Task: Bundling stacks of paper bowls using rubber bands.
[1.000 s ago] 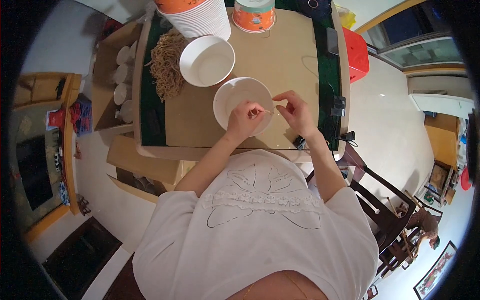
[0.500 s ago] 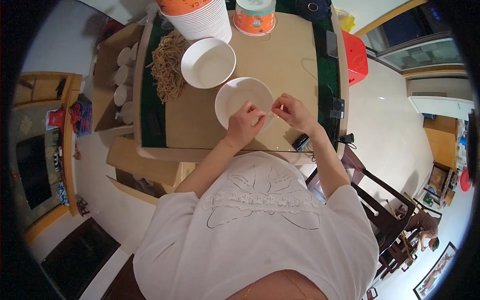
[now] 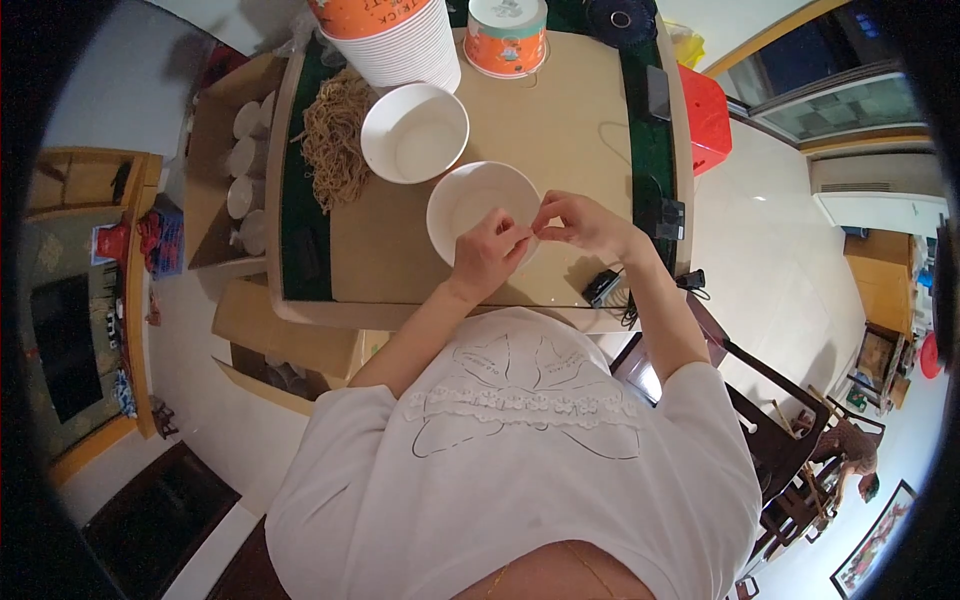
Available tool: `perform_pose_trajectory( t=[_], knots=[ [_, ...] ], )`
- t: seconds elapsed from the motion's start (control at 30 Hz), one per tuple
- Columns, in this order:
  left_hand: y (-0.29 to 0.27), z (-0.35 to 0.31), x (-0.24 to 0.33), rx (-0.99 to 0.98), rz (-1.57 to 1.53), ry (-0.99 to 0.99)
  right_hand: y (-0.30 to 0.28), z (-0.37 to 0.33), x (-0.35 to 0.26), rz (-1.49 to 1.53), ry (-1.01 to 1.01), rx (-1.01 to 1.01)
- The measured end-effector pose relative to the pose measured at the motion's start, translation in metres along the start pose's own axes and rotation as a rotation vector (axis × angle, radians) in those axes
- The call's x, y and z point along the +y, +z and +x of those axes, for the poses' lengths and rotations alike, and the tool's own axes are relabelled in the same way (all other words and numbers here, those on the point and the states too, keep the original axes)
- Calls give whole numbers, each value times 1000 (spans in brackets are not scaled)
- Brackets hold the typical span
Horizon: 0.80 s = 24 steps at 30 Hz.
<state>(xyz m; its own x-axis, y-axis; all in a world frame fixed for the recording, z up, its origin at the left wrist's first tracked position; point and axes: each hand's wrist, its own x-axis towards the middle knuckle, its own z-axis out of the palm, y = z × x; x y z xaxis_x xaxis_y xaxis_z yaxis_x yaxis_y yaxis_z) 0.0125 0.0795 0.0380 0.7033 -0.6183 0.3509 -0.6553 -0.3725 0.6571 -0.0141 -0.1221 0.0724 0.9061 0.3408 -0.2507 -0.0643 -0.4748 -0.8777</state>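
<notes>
A white paper bucket (image 3: 468, 200) stands with its mouth facing up near the table's front edge. At its right rim my left hand (image 3: 488, 258) pinches with thumb and forefinger. My right hand (image 3: 582, 224) is pinched too, its fingertips meeting those of the left. What lies between the fingertips is too small to make out. A second white bucket (image 3: 415, 135) sits just behind, to the left. Beside that one is a heap of brown twine (image 3: 336, 145).
A tall stack of orange-and-white buckets (image 3: 395, 45) rises at the back left. Behind the middle stands an upside-down orange bucket with a wire handle (image 3: 506, 50). A small black device with a cable (image 3: 602, 287) lies near the front right edge. Cardboard boxes (image 3: 215, 150) flank the table's left side.
My right hand has moved slightly left, and its fingertips now meet the left hand's. The left hand stays at the bucket's rim. The whole view has shifted a little.
</notes>
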Motion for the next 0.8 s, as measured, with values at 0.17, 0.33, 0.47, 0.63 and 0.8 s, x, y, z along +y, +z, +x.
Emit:
perform_pose_trajectory(
  t=[0.17, 0.33, 0.47, 0.63, 0.8],
  knots=[
    [-1, 0, 3, -3, -22, 4, -1, 4, 9, -70, -9, -71],
    [0, -1, 0, 47, -31, 6, -3, 4, 6, 43, 114, 21],
    [-2, -3, 1, 32, -39, -18, 1, 4, -1, -3, 0, 58],
    [-2, -1, 1, 34, -44, -19, 3, 9, 16, -243, -52, -96],
    [-3, -5, -2, -28, -48, 18, 2, 9, 16, -132, -39, -13]
  ],
)
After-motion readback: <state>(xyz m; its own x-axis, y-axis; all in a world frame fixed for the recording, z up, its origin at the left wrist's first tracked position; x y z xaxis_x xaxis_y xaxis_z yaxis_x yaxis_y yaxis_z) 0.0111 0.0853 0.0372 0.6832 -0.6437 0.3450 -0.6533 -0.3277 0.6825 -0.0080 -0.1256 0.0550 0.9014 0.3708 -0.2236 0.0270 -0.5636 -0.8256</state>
